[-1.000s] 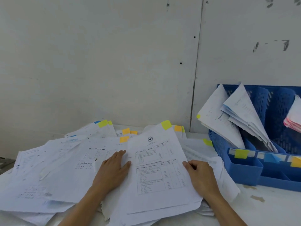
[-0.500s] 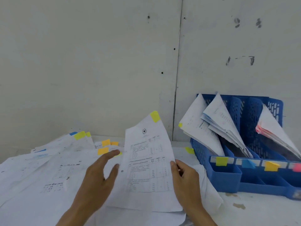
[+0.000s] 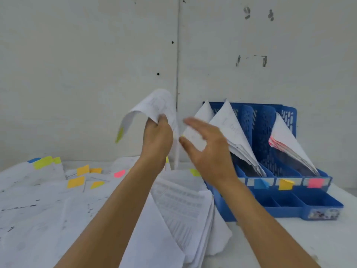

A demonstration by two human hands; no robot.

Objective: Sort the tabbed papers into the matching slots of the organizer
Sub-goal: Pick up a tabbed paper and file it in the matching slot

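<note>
My left hand grips a white sheet held up in the air; the sheet curls over to the left and its yellow-green tab hangs down. My right hand, fingers spread and holding nothing, is raised just right of it, in front of the leftmost slot of the blue organizer. The slots carry blue, orange and pink labels on the front. Slanted papers stand in the left slots and pink-tabbed papers in the right one.
A loose heap of tabbed papers covers the table's left and middle, with yellow, orange, blue and pink tabs showing. A thicker stack lies beside the organizer. A white wall stands close behind. Bare table lies at front right.
The yellow-tabbed sheet went from lying on the heap to being lifted high in my left hand and flopping over. My right hand let go of it and rose toward the organizer.
</note>
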